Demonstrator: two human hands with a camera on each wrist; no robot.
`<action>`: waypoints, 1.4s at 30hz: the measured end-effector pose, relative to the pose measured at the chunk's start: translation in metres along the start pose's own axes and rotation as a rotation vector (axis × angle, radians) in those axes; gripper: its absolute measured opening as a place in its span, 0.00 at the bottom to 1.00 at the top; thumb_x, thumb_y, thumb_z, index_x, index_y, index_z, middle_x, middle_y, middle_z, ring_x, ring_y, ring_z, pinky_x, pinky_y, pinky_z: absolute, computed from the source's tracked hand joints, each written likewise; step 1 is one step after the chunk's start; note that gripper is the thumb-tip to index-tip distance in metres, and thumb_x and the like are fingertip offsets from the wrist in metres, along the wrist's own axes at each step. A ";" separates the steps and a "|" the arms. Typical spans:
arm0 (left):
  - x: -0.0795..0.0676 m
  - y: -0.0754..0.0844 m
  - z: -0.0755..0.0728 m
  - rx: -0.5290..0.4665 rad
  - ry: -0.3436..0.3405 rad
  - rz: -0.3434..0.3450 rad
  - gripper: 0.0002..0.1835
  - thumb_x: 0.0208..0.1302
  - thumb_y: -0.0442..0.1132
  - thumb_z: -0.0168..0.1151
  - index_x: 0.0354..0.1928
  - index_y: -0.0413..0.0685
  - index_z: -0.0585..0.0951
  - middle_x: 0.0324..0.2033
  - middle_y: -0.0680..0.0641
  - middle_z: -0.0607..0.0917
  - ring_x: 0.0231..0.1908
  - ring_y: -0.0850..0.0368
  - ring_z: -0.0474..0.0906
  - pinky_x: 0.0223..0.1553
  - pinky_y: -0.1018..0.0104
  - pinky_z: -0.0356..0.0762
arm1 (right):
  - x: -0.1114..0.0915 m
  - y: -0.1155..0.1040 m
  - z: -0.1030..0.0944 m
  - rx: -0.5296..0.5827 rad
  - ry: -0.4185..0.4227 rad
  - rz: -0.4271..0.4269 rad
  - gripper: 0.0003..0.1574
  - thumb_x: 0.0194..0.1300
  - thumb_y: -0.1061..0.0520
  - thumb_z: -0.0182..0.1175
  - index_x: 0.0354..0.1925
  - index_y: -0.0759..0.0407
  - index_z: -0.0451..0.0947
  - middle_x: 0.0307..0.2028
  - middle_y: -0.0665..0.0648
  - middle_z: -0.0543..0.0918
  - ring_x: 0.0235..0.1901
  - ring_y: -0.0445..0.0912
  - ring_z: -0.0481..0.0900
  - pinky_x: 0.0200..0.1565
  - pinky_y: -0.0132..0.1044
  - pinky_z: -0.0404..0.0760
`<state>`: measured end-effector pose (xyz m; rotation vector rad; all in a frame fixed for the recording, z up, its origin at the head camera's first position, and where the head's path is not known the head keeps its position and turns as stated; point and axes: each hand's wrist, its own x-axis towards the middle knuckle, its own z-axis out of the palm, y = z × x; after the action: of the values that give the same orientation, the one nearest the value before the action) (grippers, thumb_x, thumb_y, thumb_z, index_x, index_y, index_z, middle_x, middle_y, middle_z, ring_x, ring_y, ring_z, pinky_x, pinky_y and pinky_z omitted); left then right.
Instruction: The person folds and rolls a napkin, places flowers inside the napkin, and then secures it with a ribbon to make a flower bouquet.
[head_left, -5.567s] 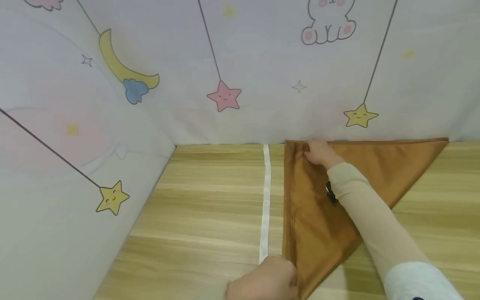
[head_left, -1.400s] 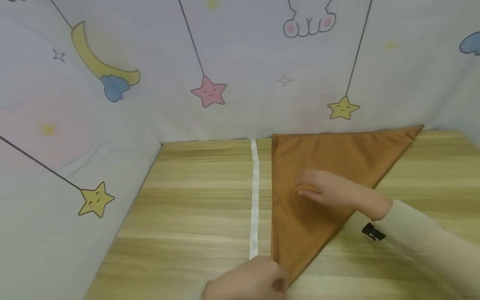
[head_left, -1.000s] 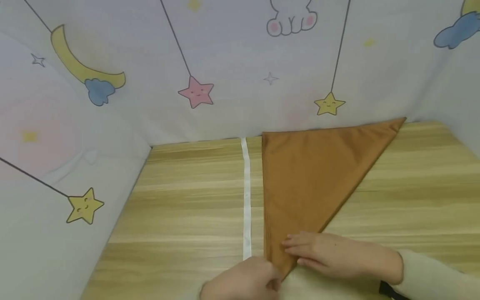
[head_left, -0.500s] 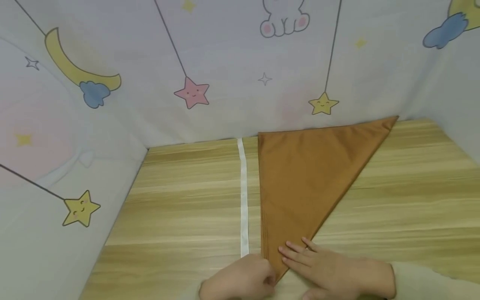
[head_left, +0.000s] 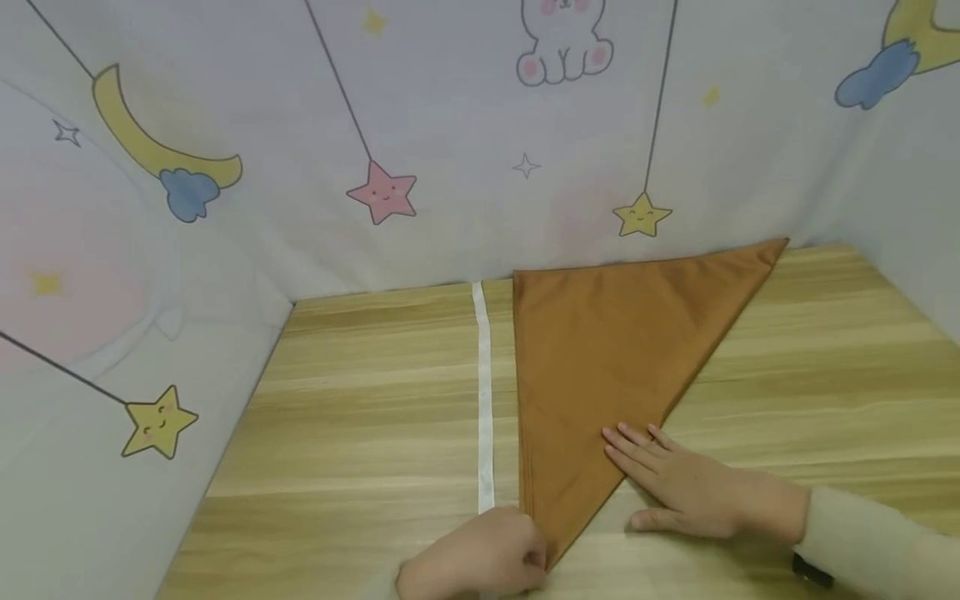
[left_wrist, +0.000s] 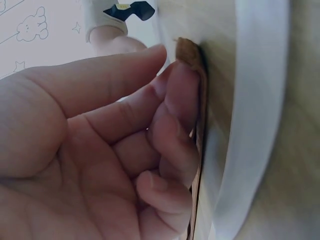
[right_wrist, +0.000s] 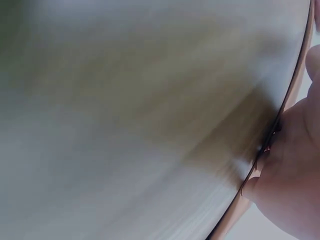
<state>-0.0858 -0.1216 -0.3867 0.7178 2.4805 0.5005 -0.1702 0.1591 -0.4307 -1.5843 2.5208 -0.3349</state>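
Observation:
A brown cloth [head_left: 600, 350], folded into a triangle, lies on the wood-grain table with one edge along the back wall. My left hand [head_left: 480, 550] holds its near corner against the tabletop with curled fingers. In the left wrist view a bit of the cloth [left_wrist: 188, 51] sticks up past the index finger, the thumb lying close by. My right hand [head_left: 682, 483] rests palm down with straight fingers on the slanted long edge, its thumb on the bare table. The right wrist view catches only part of this hand [right_wrist: 295, 170] against the cloth's thin edge.
A white strip [head_left: 485, 400] runs front to back across the wood-grain table [head_left: 360, 417], just left of the cloth. Pale fabric walls [head_left: 465, 117] printed with stars and moons close off the back and sides. A black clip-like piece [head_left: 812, 571] hangs below the right sleeve.
My right hand has left the cloth's far left corner, swept down toward the near corner, then slid back up along the slanted edge. My left hand stays at the near corner.

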 end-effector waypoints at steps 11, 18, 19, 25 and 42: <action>-0.002 0.000 0.002 -0.051 0.043 -0.038 0.22 0.55 0.36 0.61 0.07 0.54 0.67 0.07 0.62 0.58 0.12 0.67 0.56 0.13 0.73 0.57 | -0.015 0.077 -0.019 0.160 0.024 0.332 0.48 0.71 0.40 0.51 0.72 0.71 0.48 0.73 0.71 0.46 0.72 0.66 0.41 0.66 0.67 0.41; -0.007 0.004 0.008 -0.093 0.070 -0.144 0.18 0.53 0.38 0.64 0.09 0.55 0.72 0.09 0.60 0.66 0.13 0.66 0.61 0.12 0.70 0.61 | -0.010 0.133 -0.031 0.209 0.032 0.444 0.51 0.71 0.41 0.50 0.70 0.79 0.45 0.71 0.78 0.42 0.71 0.70 0.36 0.62 0.72 0.34; -0.007 0.004 0.009 -0.080 0.075 -0.149 0.17 0.53 0.39 0.64 0.10 0.56 0.73 0.10 0.60 0.68 0.14 0.66 0.62 0.13 0.70 0.62 | -0.009 0.140 -0.034 0.206 0.033 0.456 0.51 0.72 0.41 0.50 0.69 0.80 0.45 0.70 0.79 0.41 0.71 0.70 0.35 0.61 0.73 0.34; -0.009 0.006 0.012 -0.039 0.083 -0.186 0.17 0.53 0.40 0.64 0.10 0.55 0.75 0.11 0.60 0.71 0.15 0.67 0.65 0.17 0.73 0.66 | 0.000 0.180 -0.051 0.170 0.007 0.512 0.52 0.74 0.39 0.44 0.68 0.83 0.43 0.69 0.82 0.40 0.69 0.73 0.36 0.57 0.77 0.35; -0.011 0.009 0.009 -0.077 -0.013 -0.183 0.14 0.50 0.43 0.65 0.11 0.60 0.74 0.12 0.62 0.69 0.17 0.67 0.64 0.15 0.68 0.66 | -0.020 0.256 -0.088 0.216 -0.035 0.684 0.57 0.76 0.37 0.28 0.60 0.95 0.31 0.60 0.93 0.31 0.62 0.82 0.29 0.60 0.73 0.38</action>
<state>-0.0685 -0.1190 -0.3856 0.4566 2.4702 0.5170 -0.4051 0.2941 -0.4135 -0.5862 2.6884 -0.4524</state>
